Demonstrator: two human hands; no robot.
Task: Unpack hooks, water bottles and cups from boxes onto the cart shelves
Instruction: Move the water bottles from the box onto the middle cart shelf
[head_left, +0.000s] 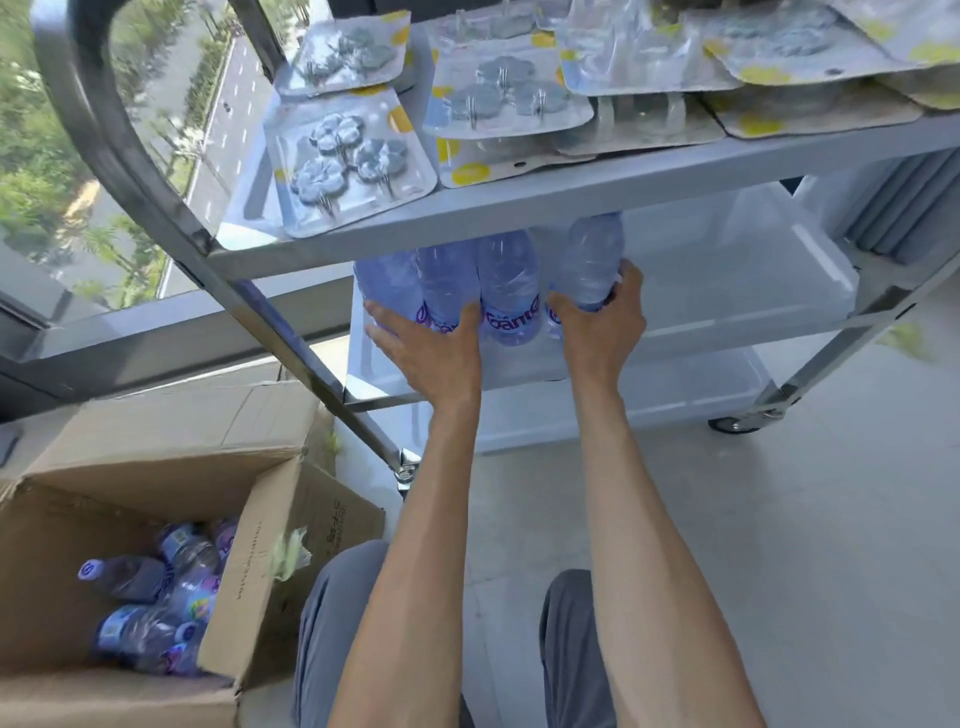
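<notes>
Honestly, left hand (415, 343) lies flat against the water bottles (506, 291), right hand (597, 317) grips one; I'd nudge them back together on the middle shelf (727, 312).

Bare forearms (431, 545); grey trousers (332, 623) over both knees.

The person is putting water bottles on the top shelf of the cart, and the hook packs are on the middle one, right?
Not quite: it is the other way round. The head view shows the hook packs lying on the top shelf, while both hands, left hand and right hand, set the water bottles on the middle shelf below it.
</notes>
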